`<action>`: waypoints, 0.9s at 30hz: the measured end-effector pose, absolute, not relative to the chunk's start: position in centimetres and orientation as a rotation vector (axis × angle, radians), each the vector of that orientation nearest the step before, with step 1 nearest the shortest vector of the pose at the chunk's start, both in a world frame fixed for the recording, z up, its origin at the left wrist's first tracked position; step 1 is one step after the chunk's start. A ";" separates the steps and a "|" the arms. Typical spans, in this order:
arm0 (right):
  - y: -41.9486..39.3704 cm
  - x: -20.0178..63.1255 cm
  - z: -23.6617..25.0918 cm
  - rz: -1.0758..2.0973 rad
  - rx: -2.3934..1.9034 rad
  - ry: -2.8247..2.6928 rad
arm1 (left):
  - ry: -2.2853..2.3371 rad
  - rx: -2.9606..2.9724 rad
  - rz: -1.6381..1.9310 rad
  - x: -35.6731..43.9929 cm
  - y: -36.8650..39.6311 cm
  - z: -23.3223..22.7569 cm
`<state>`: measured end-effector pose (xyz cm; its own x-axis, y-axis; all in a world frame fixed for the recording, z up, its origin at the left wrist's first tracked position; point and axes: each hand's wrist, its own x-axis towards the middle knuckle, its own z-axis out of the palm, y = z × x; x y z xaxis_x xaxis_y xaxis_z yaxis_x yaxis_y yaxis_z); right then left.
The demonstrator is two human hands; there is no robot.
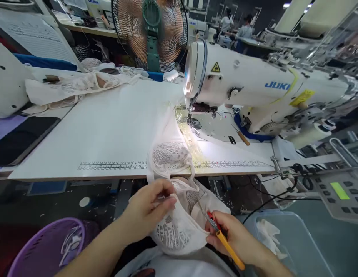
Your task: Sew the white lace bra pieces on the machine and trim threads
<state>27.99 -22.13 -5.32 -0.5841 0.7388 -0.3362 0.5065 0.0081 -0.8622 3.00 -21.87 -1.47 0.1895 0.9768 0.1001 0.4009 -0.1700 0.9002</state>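
A white lace bra hangs over my lap, below the table's front edge. My left hand pinches its upper edge between thumb and fingers. Scissors with orange and red handles are in my right hand, their blades pointing up and left over the fabric. The fingertips of that hand also touch the bra's right edge. More white lace cups lie on the table edge, and sheer fabric runs from them toward the sewing machine's needle area.
A white JUKI sewing machine stands at the right, with an orange-handled tool on its bed. A ruler strip lines the white table's front. Around are a phone, a fan, a purple basket, a clear bin and a control panel.
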 end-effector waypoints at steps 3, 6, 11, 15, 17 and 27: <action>-21.6 28.5 -4.5 1.519 -1.273 -2.014 | 1.237 1.857 1.152 5.3 -22.1 -2.3; -20.6 28.4 -3.0 1.398 -1.181 -1.852 | 1.166 2.039 1.212 7.2 -22.1 -2.8; -18.8 26.7 -0.9 1.373 -0.937 -1.726 | 1.163 2.200 1.221 8.8 -21.9 -2.4; -18.1 25.6 -0.5 1.415 -0.941 -1.783 | 1.232 2.225 1.251 9.3 -21.8 -2.8; -18.0 25.4 -0.8 1.362 -0.931 -1.817 | 1.267 2.139 1.252 9.1 -21.6 -3.1; -18.0 25.3 -1.4 1.274 -0.833 -1.802 | 1.078 1.549 0.822 8.2 -20.7 -0.4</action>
